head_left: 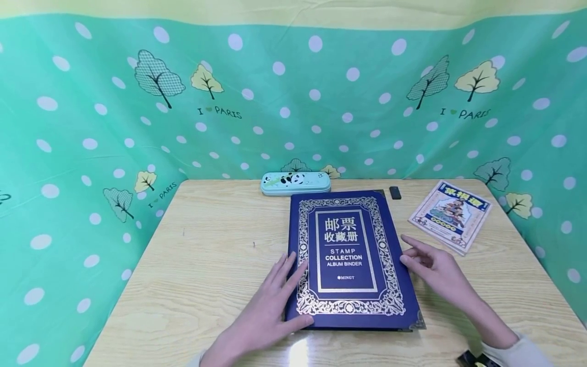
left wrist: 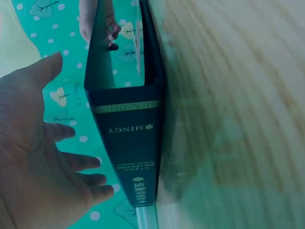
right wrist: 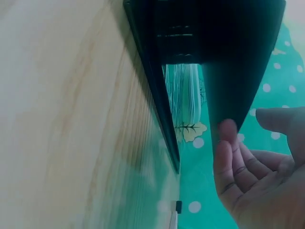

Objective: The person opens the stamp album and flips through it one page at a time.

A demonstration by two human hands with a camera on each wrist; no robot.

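Note:
A dark blue stamp album binder (head_left: pixel 347 300) with silver ornament lies closed on the table, its spine (left wrist: pixel 131 129) facing left. Over its lower left edge, my left hand (head_left: pixel 270 300) spreads with fairly straight fingers. In the left wrist view that hand (left wrist: pixel 52 148) appears apart from the spine. Beside the cover's right edge is my right hand (head_left: pixel 435 265), thumb and index finger pointing left at it. The right wrist view shows this hand's fingertips (right wrist: pixel 228 130) at the cover's underside and edge, the thumb standing off. Inside the album, page edges (right wrist: pixel 181 93) show.
Behind the binder lies a light blue panda pencil case (head_left: pixel 295 184). A small black object (head_left: pixel 395 192) sits near the binder's top right corner. Further right is a printed booklet (head_left: pixel 451 216). A dotted green cloth (head_left: pixel 316 117) hangs behind and beside the wooden table (head_left: pixel 192 285).

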